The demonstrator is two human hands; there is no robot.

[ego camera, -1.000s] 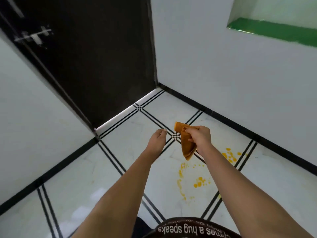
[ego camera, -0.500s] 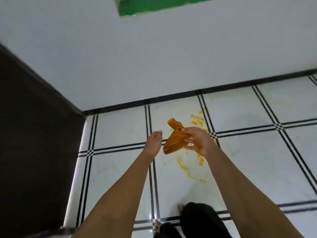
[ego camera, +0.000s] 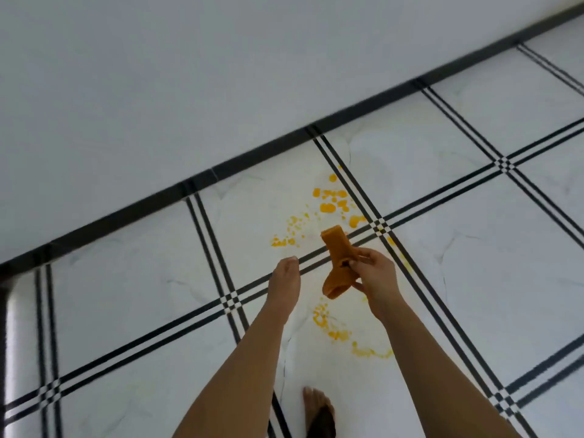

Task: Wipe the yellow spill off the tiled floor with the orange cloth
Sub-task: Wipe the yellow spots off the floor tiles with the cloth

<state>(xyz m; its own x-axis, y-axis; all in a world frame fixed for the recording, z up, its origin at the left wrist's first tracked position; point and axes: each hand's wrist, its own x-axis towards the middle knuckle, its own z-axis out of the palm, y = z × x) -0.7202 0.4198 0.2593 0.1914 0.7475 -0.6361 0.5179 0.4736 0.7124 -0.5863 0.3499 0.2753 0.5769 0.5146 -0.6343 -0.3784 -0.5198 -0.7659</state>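
Observation:
A folded orange cloth [ego camera: 336, 263] hangs in the air above the floor, pinched in my right hand [ego camera: 373, 273]. My left hand [ego camera: 284, 279] is stretched out beside it to the left, fingers together, holding nothing and not touching the cloth. Below both hands the yellow spill [ego camera: 330, 203] lies in scattered blobs and drops across the white tiled floor [ego camera: 458, 263]. One patch is beyond the cloth near the tile joint. Another streak of the spill runs nearer to me, under my right forearm.
A white wall [ego camera: 189, 74] with a black skirting strip [ego camera: 252, 156] runs diagonally behind the spill. Black double lines divide the tiles. My bare foot [ego camera: 319, 412] stands on the floor at the bottom, close to the near streak. A dark edge shows at far left.
The view has swung away from the dark door toward the wall and down to the floor. My right hand has turned the cloth more upright. The left hand stays alongside.

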